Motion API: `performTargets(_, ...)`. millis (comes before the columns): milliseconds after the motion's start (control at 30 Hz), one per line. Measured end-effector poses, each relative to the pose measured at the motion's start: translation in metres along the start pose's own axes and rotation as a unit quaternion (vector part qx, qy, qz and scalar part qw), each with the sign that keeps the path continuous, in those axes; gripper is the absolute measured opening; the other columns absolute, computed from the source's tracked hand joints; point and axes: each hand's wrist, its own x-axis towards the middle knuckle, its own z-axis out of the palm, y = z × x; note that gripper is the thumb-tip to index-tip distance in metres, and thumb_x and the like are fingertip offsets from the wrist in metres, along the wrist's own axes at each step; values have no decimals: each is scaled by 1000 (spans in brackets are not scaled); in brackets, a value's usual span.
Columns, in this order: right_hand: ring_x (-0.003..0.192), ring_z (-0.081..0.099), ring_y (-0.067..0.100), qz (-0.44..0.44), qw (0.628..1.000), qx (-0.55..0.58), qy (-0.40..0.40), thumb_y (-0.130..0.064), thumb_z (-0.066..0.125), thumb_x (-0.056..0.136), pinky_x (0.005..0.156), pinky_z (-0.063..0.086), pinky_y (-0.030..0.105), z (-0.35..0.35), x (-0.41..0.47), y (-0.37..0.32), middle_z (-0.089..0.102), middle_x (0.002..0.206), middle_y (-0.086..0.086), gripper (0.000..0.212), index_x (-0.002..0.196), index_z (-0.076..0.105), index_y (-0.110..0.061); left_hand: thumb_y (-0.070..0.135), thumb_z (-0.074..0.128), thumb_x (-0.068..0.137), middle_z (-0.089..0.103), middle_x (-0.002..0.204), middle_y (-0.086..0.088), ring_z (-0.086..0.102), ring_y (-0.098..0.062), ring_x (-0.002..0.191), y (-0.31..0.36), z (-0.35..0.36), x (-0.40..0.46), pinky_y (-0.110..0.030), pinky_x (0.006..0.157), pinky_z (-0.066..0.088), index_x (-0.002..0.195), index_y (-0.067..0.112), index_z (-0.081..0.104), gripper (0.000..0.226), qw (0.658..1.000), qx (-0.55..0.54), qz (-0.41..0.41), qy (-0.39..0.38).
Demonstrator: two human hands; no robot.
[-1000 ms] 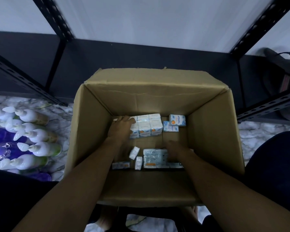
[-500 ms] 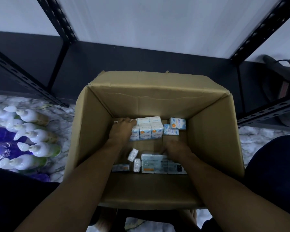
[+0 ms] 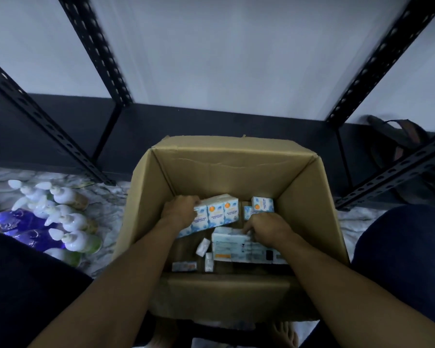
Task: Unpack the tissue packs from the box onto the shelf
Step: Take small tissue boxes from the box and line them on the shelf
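at frame centre, inside the box (image 3: 309, 209), the left hand (image 3: 180, 212) had tilted up a gripped tissue bundle (image 3: 216, 213) since a second ago, starting removal, while the right hand (image 3: 266, 227) seemingly clutched another bundle (image 3: 232, 243).

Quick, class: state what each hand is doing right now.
Left hand: grips the standing bundle of tissue packs.
Right hand: grips the flat bundle of packs.

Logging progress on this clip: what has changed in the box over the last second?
The left hand has tipped the multipack of tissue packs up off the box floor. The right hand has shifted onto the flat wrapped bundle, fingers on its top edge. The cardboard box and loose single packs stayed put.
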Motion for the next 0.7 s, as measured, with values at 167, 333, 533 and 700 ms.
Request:
performTargets(167, 120, 56, 22, -12, 999, -15, 27, -22, 55, 92, 99, 45, 37, -20, -14, -7, 67, 122, -6, 37, 122, 67, -41, 29, 56, 93, 62, 128, -1, 57, -25, 117, 9, -30, -14, -38, 96, 44, 130, 38, 54, 38, 999, 17, 20, 29)
performTargets(333, 113, 57, 22, -45, 992, -84, 88, -21, 53, 94, 98, 41, 39, -49, -37, -9, 66, 123, -10, 40, 124, 64, -45, 31, 58, 92, 63, 126, 5, 57, -21, 116, 11, -65, -33, -39, 95, 44, 124, 41, 57, 34, 997, 21, 46, 57)
performTargets(533, 105, 62, 4, -55, 993, -36, 97, -16, 67, 91, 100, 47, 33, -107, -83, -14, 69, 118, -18, 32, 117, 72, -35, 28, 59, 93, 63, 127, 11, 56, -15, 116, 13, -111, -58, -37, 96, 45, 122, 38, 62, 31, 994, -27, 80, 73)
performTargets(700, 98, 61, 1, -51, 994, 8, 95, -15, 73, 86, 89, 52, 26, -147, -108, -19, 70, 109, -22, 34, 110, 74, -39, 26, 61, 92, 60, 128, 14, 56, -11, 115, 16, -151, -82, -29, 89, 44, 122, 37, 63, 32, 987, -58, 100, 111)
